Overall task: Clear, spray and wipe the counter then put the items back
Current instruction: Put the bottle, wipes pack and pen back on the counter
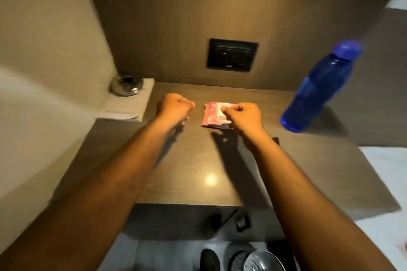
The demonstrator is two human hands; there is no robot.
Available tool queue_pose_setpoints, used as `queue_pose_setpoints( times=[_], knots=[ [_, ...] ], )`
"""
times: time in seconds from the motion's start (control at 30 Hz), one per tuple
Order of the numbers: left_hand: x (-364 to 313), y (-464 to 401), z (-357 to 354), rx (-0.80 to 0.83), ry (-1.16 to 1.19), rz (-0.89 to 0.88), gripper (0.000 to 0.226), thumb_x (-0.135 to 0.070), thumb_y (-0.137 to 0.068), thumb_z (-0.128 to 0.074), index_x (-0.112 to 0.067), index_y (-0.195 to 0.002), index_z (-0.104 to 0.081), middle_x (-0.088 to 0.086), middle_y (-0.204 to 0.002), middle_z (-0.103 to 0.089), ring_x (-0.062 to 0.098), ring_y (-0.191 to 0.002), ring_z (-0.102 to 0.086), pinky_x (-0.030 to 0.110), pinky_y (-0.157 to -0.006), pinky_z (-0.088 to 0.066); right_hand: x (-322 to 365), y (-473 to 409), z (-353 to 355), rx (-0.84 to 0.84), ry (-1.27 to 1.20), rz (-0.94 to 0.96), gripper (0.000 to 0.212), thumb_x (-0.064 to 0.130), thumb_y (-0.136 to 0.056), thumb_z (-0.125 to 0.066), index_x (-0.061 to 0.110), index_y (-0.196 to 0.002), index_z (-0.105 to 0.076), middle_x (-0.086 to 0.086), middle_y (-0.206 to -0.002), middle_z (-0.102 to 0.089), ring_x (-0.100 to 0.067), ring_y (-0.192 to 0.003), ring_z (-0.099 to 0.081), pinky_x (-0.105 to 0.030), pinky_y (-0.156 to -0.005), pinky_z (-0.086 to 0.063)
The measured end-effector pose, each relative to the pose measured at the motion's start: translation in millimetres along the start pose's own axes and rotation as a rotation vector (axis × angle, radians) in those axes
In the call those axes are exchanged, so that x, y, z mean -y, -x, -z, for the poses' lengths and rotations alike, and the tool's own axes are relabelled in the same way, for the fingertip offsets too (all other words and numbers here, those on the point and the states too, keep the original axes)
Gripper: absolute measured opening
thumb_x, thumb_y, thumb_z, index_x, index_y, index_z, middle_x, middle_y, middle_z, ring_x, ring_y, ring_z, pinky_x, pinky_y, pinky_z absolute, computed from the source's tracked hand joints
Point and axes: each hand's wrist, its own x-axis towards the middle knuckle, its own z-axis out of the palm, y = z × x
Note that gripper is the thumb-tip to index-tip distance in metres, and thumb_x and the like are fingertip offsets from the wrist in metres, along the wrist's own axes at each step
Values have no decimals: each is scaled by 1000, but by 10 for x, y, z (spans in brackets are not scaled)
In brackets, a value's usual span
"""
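A small wooden counter [198, 160] fills the middle of the head view. A flat pink packet [212, 114] lies on it near the back wall. My right hand [244, 116] rests over the packet's right side with fingers curled onto it; whether it grips or only touches is unclear. My left hand [174, 108] hovers to the left of the packet as a closed fist with nothing in it. A blue plastic bottle [319, 88] with a blue cap stands at the counter's back right.
A folded white cloth [132, 105] with a round metal dish [126, 86] on it sits at the back left. A black socket panel [231, 55] is on the back wall. White bedding [387, 182] lies to the right. A metal bin [259, 259] stands below the front edge.
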Motion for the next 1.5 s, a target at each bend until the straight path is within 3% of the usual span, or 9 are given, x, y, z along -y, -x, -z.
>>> queue_pose_setpoints(
  times=[0.17, 0.47, 0.67, 0.77, 0.97, 1.13, 1.27, 1.4, 1.5],
  knots=[
    [143, -406, 1267, -357, -2, 13, 15, -20, -83, -63, -9, -91, -70, 9, -85, -72, 26, -76, -71, 29, -56, -58, 686, -88, -1149, 267, -89, 51, 28, 26, -88, -68, 10, -68, -57, -13, -66, -55, -19, -47, -55, -28, -52, -48],
    [418, -1151, 1452, -302, 92, 97, 21, -19, -94, -50, -9, -108, -60, 13, -89, -71, 16, -61, -69, 21, -41, -49, 978, -697, -2394, 432, -52, 118, 27, 27, -98, -54, 10, -76, -56, -9, -74, -58, -21, -58, -57, -32, -53, -51],
    [467, -1265, 1207, -452, 164, 125, 14, -13, -93, -52, -8, -100, -62, 7, -72, -66, 10, -48, -59, 16, -39, -47, 760, -817, -2381, 307, -111, 191, 16, 19, -95, -57, 13, -81, -62, -13, -82, -68, -22, -62, -63, -32, -52, -51],
    [403, -1054, 939, -387, 323, 82, 12, -5, -91, -51, -4, -98, -61, 8, -67, -59, 10, -39, -50, 15, -36, -42, 628, -776, -2011, 215, -256, 130, 9, 15, -93, -60, 11, -101, -62, -5, -75, -61, -13, -54, -55, -20, -40, -43],
    [383, -725, 388, -218, 221, 80, 13, -1, -89, -49, -11, -81, -53, 7, -59, -59, 14, -39, -51, 19, -36, -38, 201, -609, -1421, 86, -89, 17, 12, 14, -91, -59, 6, -89, -68, -15, -75, -64, -20, -52, -58, -30, -45, -49],
    [421, -684, 422, -193, 102, 69, 10, -8, -92, -55, -7, -102, -59, 8, -72, -66, 18, -57, -67, 26, -44, -48, 237, -518, -1316, 122, 109, 0, 15, 23, -94, -58, 11, -98, -66, -13, -91, -71, -29, -82, -71, -49, -78, -60],
    [363, -683, 798, -436, -144, -30, 18, -15, -90, -57, -13, -103, -69, 6, -106, -70, 24, -91, -69, 35, -72, -60, 428, -334, -1390, -45, 210, 198, 37, 34, -94, -58, 10, -121, -63, -10, -118, -66, -25, -106, -63, -43, -93, -52],
    [297, -656, 1174, -459, -66, 58, 18, -16, -88, -57, -9, -102, -67, 4, -84, -70, 12, -56, -62, 16, -37, -40, 715, -92, -1876, 218, 207, 176, 33, 40, -94, -57, 11, -101, -71, -5, -98, -72, -21, -89, -66, -31, -73, -47],
    [341, -622, 1356, -439, -63, 138, 22, -20, -87, -55, -10, -102, -68, 6, -88, -73, 15, -56, -66, 19, -42, -43, 774, -25, -2181, 230, 151, 82, 46, 45, -95, -51, 7, -115, -67, -12, -116, -70, -31, -104, -66, -34, -81, -52]
  ],
)
